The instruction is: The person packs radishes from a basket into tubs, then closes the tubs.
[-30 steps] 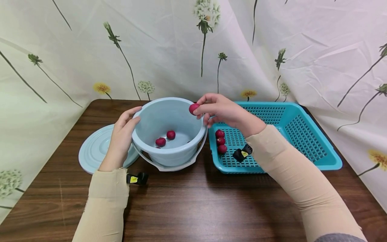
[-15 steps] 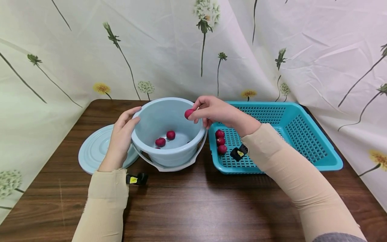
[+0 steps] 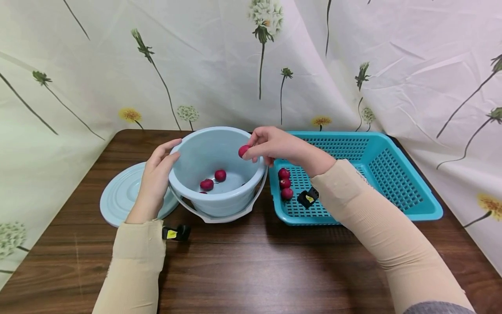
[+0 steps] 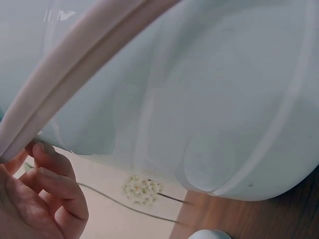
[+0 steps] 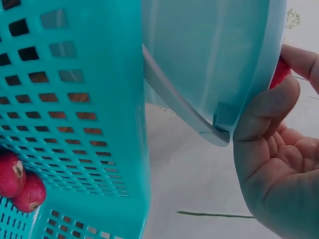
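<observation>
A light blue bucket (image 3: 221, 205) stands on the table, with several red radishes (image 3: 220, 175) on its bottom. My left hand (image 3: 154, 179) grips the bucket's left rim; the left wrist view shows its curled fingers (image 4: 57, 184) at the bucket's edge. Over the bucket's right rim, my right hand (image 3: 280, 146) pinches a radish (image 3: 243, 151) between thumb and fingers. In the right wrist view that radish (image 5: 280, 73) is partly hidden by the rim and thumb. To the right, a turquoise basket (image 3: 425, 196) has several radishes (image 3: 286, 194) along its left side.
A light blue lid (image 3: 117, 198) lies flat on the wooden table (image 3: 235, 270), left of the bucket and partly behind my left hand. The bucket's handle (image 3: 229, 218) hangs down at its front. A flower-patterned cloth (image 3: 219, 65) covers the wall behind.
My right hand has moved slightly left and down with the radish, from above the bucket's right rim to over its opening. The left hand stays on the rim.
</observation>
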### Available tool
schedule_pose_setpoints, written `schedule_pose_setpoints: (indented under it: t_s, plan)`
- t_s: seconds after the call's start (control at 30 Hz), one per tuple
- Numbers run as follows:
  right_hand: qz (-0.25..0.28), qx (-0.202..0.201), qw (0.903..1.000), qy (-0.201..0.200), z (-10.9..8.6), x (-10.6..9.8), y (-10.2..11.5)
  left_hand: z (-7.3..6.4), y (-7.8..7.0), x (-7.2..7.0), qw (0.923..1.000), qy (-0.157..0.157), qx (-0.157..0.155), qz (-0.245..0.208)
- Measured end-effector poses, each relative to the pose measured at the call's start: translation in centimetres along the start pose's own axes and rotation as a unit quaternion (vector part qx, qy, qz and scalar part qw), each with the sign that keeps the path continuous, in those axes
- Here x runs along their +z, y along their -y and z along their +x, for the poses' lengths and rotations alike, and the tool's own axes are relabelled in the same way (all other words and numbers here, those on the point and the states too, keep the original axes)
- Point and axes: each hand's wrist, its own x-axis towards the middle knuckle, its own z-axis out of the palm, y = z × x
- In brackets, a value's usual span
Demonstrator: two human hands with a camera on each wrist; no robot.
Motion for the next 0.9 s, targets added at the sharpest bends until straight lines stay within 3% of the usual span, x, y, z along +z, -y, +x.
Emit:
schedule_pose_setpoints:
  t_s: [0.37,0.9]
  plan:
    - [-0.022,-0.006,0.9996,0.018,-0.03,-0.18,-0.10,-0.03,0.00,-0.04,1.0000,0.001,0.003,0.001]
    - [-0.015,-0.014,0.9988,0.044,-0.19,-0.41,-0.87,0.10,0.00,0.08,1.0000,0.001,0.000,-0.004]
